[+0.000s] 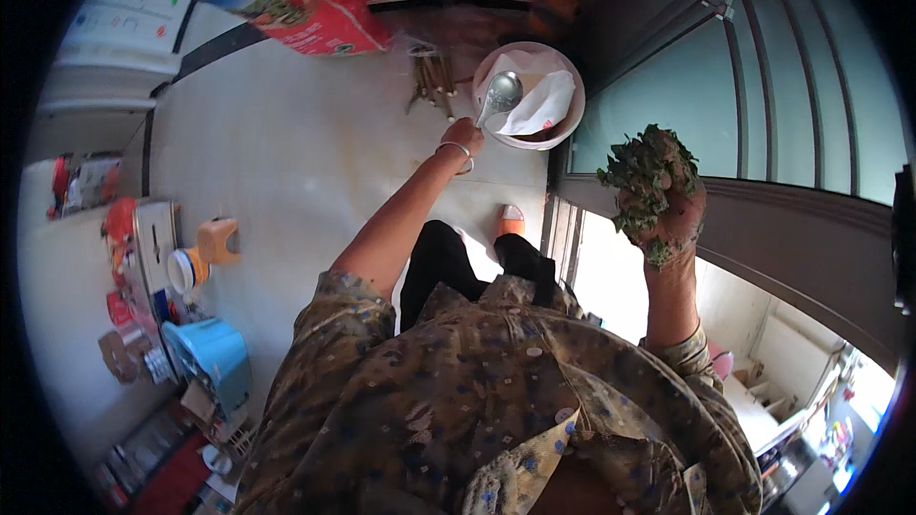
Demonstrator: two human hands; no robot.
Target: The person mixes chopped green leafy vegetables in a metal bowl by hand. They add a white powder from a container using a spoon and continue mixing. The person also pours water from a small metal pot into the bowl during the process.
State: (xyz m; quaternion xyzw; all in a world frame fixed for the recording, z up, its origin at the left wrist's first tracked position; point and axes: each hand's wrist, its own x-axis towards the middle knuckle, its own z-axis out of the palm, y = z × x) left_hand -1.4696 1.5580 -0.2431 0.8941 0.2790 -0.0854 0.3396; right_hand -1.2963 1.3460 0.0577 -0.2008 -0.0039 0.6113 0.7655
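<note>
My left hand (464, 134), with a bangle at its wrist, grips the handle of a large metal spoon (504, 89). The spoon's bowl is over the near left side of a round pale bin (577, 104). Inside the bin lies a crumpled white bag or sheet (544, 101) with red print. On the right, my right hand (683, 222) is raised and closed around a clump of chopped dark green leaves (644, 172). Bits of leaf stick to its palm and wrist. The clump is apart from the bin, in front of the sliding door.
A framed glass sliding door (665, 107) borders the right side. Cut stalks (431, 79) lie on the floor left of the bin, near a big red printed bag (322, 14). Farther left are a blue plastic chair (215, 354) and an orange stool (218, 240).
</note>
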